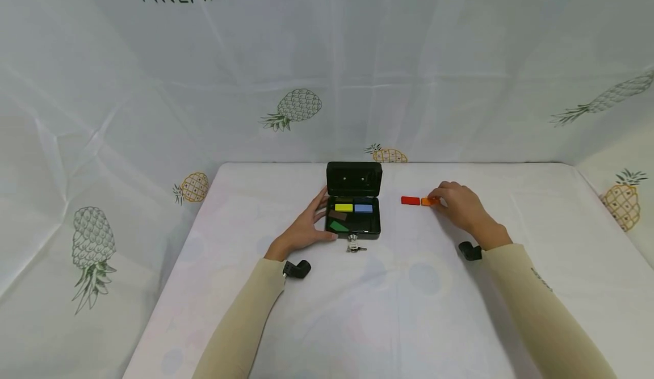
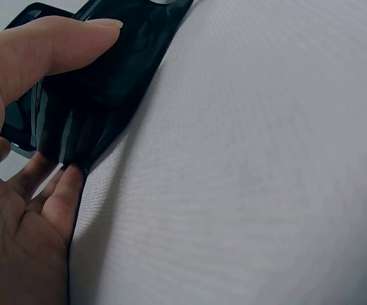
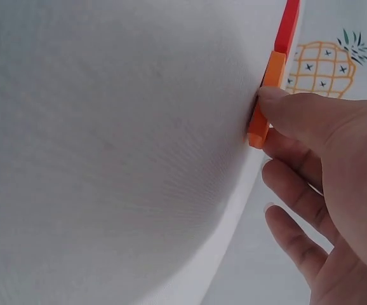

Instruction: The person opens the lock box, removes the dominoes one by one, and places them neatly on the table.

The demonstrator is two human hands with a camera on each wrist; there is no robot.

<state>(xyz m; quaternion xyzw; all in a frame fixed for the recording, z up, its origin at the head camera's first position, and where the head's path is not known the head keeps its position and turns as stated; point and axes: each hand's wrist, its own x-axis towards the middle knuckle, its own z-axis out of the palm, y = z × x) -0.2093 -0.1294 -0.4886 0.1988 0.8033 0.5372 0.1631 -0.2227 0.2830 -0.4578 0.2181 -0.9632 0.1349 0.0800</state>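
Observation:
A small black cash box stands on the table with its lid raised. My left hand holds it at the left side, thumb on the front face and fingers against the side wall. Inside lie a yellow block, a blue block, a brown block and a green block. Off to the right, my right hand pinches a flat orange block between thumb and fingers, close over the cloth. A red block lies end to end with it.
At the box front is a metal latch with a key sticking out. White cloth covers the table, and a pineapple-print sheet hangs behind it. A small black wrist device sits at the left cuff.

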